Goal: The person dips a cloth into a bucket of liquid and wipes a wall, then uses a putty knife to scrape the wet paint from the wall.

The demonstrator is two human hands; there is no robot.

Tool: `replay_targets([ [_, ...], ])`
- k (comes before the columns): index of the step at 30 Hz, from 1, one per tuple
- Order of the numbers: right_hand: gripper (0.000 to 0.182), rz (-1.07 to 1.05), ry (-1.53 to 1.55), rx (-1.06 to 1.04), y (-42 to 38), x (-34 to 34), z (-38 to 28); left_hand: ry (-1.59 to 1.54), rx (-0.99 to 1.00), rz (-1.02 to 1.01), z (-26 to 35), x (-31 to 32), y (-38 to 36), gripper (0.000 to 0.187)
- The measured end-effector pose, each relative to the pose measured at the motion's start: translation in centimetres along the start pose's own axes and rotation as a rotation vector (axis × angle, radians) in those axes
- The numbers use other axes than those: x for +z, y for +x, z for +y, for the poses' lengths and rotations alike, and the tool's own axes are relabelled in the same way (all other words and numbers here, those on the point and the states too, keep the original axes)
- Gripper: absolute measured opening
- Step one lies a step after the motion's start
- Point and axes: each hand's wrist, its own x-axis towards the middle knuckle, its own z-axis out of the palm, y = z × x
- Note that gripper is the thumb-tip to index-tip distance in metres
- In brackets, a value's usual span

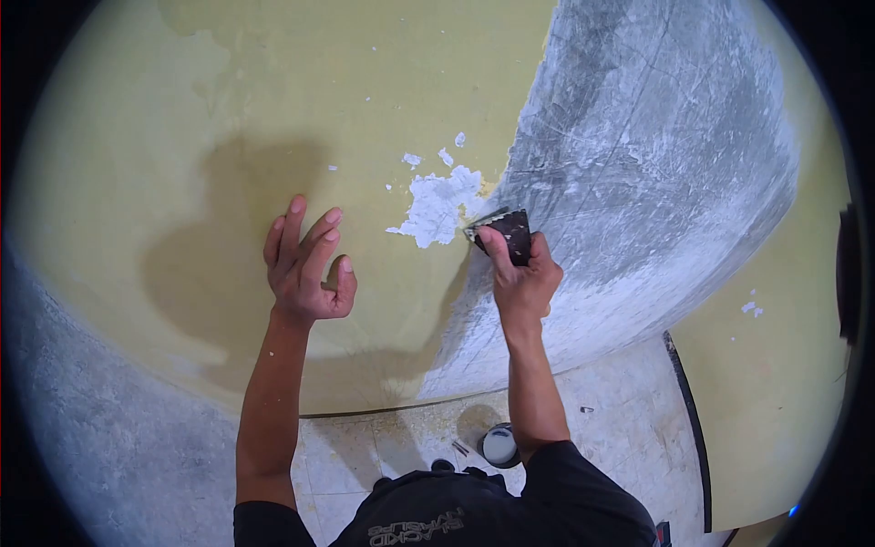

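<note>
My right hand [527, 287] grips a dark, flat scraper [513, 235], thumb across its face and fingers behind it. Its pale, flecked edge is right at the border where the yellow paint [365, 100] meets the bare grey patch [656, 155] of the wall. Just left of the tool, a ragged white spot [442, 205] shows through the paint, with small white flecks above it. My left hand [312, 264] is raised close before the yellow wall, fingers spread and bent, holding nothing. It casts a shadow to its left.
Below, a round container [499, 446] with a whitish top stands on the pale floor [346, 465], beside small dark sticks [460, 448]. A yellow wall section [775, 365] with a dark base strip [690, 415] runs along the right. Yellowish crumbs lie at the wall's foot.
</note>
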Motion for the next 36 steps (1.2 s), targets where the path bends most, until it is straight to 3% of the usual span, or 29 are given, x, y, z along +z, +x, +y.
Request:
replay_targets([
  [4, 0.047, 0.081, 0.067, -0.042, 1.2, 0.7, -0.7, 0.013, -0.003, -0.010, -0.1, 0.0, 0.0, 0.041],
  [11, 0.046, 0.015, -0.019, 0.026, 0.5, -0.3, 0.0, 0.002, 0.007, 0.005, 0.1, 0.0, -0.1, 0.041],
  [17, 0.042, 0.046, 0.106, -0.014, 0.3, -0.2, -0.3, -0.008, 0.016, 0.010, -0.1, 0.1, 0.0, 0.042],
  [20, 0.039, -0.049, -0.105, 0.143, 0.6, -0.6, -0.9, -0.010, 0.020, 0.013, -0.1, -0.1, -0.1, 0.042],
  [25, 0.038, 0.008, 0.156, 0.154, -0.3, 0.2, -0.1, -0.005, 0.027, 0.011, -0.2, 0.0, -0.1, 0.043],
  [27, 0.037, -0.017, 0.058, 0.154, 0.5, 0.2, -0.3, -0.015, 0.016, 0.013, -0.2, 0.1, -0.2, 0.042],
  [36, 0.038, 0.031, 0.168, 0.161, -0.2, 0.6, -0.9, -0.039, 0.044, 0.007, -0.3, 0.0, -0.2, 0.049],
])
